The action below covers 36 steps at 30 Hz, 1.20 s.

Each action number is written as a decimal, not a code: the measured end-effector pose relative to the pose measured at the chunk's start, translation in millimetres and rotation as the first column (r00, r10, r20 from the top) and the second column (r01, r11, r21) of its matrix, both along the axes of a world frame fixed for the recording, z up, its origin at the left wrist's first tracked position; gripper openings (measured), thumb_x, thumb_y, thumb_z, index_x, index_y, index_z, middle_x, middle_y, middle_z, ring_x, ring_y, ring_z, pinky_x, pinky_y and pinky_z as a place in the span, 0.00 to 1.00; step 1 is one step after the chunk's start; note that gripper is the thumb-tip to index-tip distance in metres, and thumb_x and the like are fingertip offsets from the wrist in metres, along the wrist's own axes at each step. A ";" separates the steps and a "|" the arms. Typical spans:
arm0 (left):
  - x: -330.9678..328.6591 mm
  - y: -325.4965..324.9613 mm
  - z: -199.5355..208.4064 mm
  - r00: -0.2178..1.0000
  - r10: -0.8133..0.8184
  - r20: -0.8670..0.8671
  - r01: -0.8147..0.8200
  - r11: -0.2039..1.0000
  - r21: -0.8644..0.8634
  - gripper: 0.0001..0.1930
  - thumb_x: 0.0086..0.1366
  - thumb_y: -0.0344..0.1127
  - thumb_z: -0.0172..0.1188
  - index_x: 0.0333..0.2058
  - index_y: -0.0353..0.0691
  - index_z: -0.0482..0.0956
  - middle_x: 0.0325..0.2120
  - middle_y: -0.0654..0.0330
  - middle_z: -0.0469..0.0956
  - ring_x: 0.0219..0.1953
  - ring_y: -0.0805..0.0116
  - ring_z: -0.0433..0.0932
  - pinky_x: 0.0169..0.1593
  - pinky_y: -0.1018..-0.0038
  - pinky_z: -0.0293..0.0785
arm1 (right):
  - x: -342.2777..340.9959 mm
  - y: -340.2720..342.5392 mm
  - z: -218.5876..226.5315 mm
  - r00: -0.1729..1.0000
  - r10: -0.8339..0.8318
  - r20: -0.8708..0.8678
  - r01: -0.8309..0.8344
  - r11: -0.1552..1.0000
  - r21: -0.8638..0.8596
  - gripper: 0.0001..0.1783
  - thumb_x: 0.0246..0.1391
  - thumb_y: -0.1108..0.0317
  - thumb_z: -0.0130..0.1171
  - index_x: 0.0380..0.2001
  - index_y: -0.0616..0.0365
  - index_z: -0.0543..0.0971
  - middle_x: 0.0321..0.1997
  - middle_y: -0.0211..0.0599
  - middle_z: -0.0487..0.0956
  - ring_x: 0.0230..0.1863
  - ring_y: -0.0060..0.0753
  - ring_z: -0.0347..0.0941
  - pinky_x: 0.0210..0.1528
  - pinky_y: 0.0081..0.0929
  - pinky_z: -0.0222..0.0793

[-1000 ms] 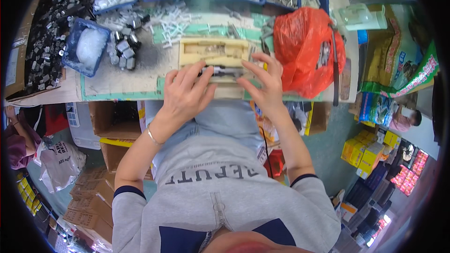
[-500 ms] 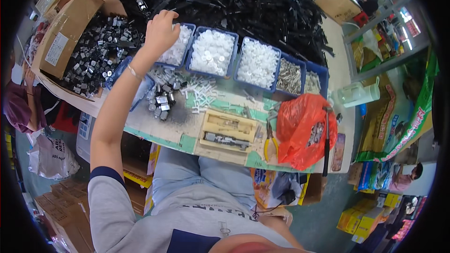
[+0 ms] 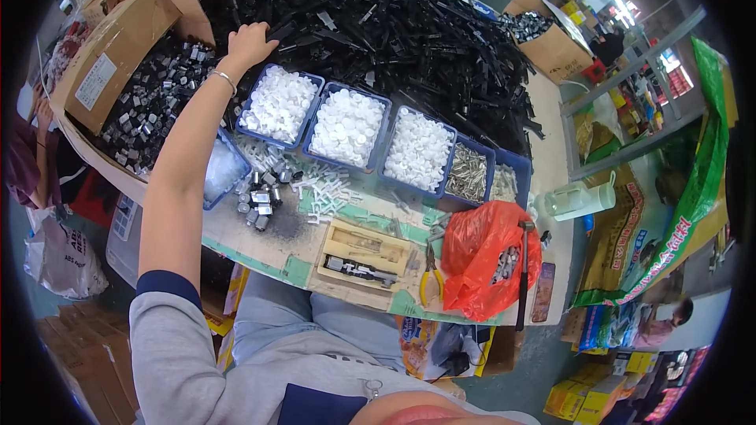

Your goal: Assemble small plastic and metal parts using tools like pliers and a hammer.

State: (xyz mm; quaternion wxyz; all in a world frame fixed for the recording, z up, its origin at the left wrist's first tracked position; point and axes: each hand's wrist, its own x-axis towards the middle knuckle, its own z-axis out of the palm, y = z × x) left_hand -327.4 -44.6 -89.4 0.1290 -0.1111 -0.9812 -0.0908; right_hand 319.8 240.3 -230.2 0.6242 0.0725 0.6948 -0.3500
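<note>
Your left hand point(image 3: 250, 41) is stretched far out, fingers spread and laid on the near edge of the big heap of black plastic strips point(image 3: 378, 24) at the back of the worktop point(image 3: 291, 256); whether it grips one, I cannot tell. Just below it sits a blue tray of white plastic caps point(image 3: 279, 105). Your right hand is out of sight.

Bright even daylight, soft shadows, sharp centre, strong fisheye bending, black vignette at corners
</note>
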 end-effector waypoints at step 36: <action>258.6 65.0 17.0 0.513 -0.858 -0.012 -0.484 -0.301 0.822 0.17 0.65 0.34 0.55 0.49 0.29 0.70 0.41 0.54 0.77 0.40 0.70 0.78 0.44 0.75 0.76 | -339.8 -52.5 177.5 -0.164 -0.985 -0.056 0.339 -0.003 -0.941 0.12 0.59 0.59 0.55 0.37 0.55 0.73 0.32 0.40 0.79 0.30 0.32 0.76 0.37 0.30 0.73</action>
